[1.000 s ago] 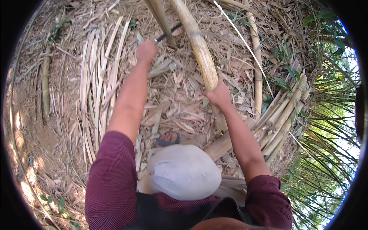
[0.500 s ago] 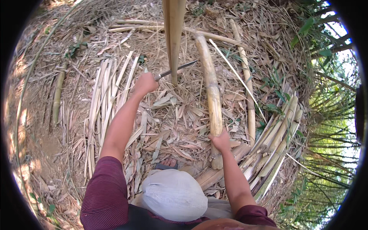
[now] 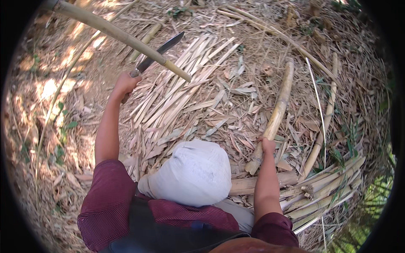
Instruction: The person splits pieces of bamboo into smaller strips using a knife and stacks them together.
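My left hand [image 3: 125, 86] is closed around the handle of a long machete [image 3: 172, 42], out at the left, its dark blade slanting up and to the right. A bamboo pole [image 3: 114, 36] comes in from the upper left and crosses in front of the blade. Its pale end hangs over the strips; whether pole and blade touch, I cannot tell. At the right, my right hand [image 3: 266, 145] grips a thick bamboo piece [image 3: 280, 105] near its lower end. That piece slants away from me, up to the right.
Many pale split bamboo strips [image 3: 181, 92] lie in a heap ahead of me. Halved bamboo lengths [image 3: 329, 189] are piled at the lower right. A thin bamboo stem [image 3: 321, 135] lies beyond the held piece. Dry leaves cover the ground; my covered knee [image 3: 194, 173] is in front.
My left hand has swung left with the machete. The pole, upright before, now slants toward the upper left. My view has turned left; my right hand keeps its grip on the bamboo.
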{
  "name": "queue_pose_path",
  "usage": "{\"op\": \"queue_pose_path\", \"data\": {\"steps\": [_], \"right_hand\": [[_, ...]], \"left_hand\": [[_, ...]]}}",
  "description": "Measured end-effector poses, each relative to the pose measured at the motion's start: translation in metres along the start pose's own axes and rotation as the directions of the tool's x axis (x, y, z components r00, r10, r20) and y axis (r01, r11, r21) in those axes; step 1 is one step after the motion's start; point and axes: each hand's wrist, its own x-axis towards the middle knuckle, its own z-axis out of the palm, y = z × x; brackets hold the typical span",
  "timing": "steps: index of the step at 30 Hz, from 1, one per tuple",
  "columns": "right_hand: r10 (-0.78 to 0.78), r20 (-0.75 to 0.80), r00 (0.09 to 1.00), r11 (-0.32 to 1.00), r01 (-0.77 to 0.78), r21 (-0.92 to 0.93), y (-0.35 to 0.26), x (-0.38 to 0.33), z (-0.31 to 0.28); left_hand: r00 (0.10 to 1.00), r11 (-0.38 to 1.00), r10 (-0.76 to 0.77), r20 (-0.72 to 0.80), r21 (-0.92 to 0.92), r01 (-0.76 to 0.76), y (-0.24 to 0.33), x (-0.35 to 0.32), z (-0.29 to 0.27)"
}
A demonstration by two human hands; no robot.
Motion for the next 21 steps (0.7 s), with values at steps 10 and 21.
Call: {"op": "queue_pose_path", "data": {"steps": [10,21], "right_hand": [[-0.088,-0.187,0.978,0.952,0.027,-0.305,-0.048,-0.007,0.021],[0.005,-0.004,1.0,0.967,-0.003,0.256,-0.11,-0.007,0.018]], "left_hand": [[0.879,0.955,-0.271,-0.391,0.001,0.296,-0.217,-0.123,-0.127],[0.854,0.861,-0.446,-0.269,0.133,0.492,-0.288,0.017,-0.118]]}}
